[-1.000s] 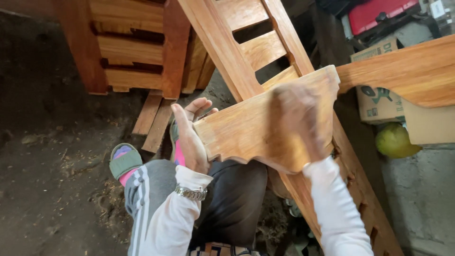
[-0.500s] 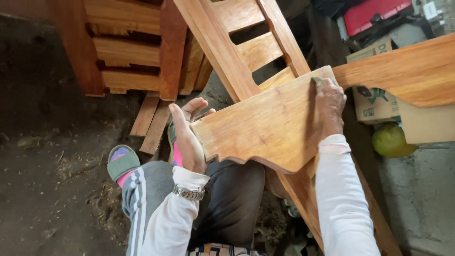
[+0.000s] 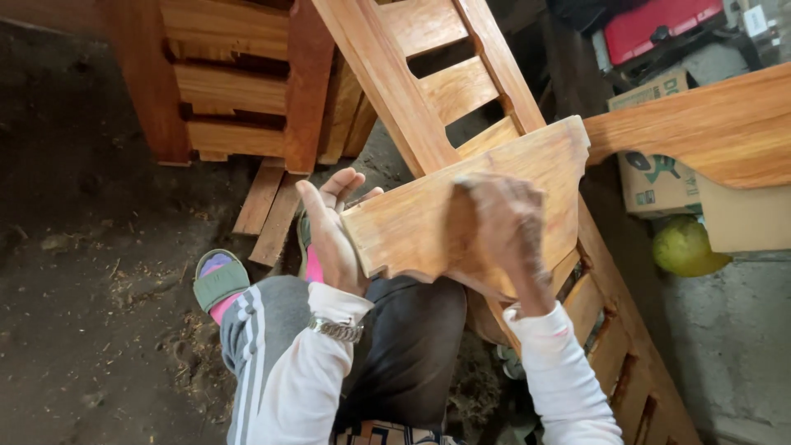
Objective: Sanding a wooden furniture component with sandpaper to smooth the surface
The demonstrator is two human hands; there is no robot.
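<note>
Left hand (image 3: 334, 231) open, bracing wooden board (image 3: 412, 222) edge; right hand (image 3: 503, 222) blurred, flat on board, grip unclear

A dark dirt floor (image 3: 91, 272), strewn with wood shavings, fills the left side. Stacked wooden frames (image 3: 231, 82) stand at the top left, with two loose slats (image 3: 268, 210) lying on the ground below them. At the right, a cardboard box (image 3: 659, 177) sits beside a green round fruit (image 3: 688, 245) on grey concrete (image 3: 733, 346), with a red case (image 3: 659, 25) above.
</note>
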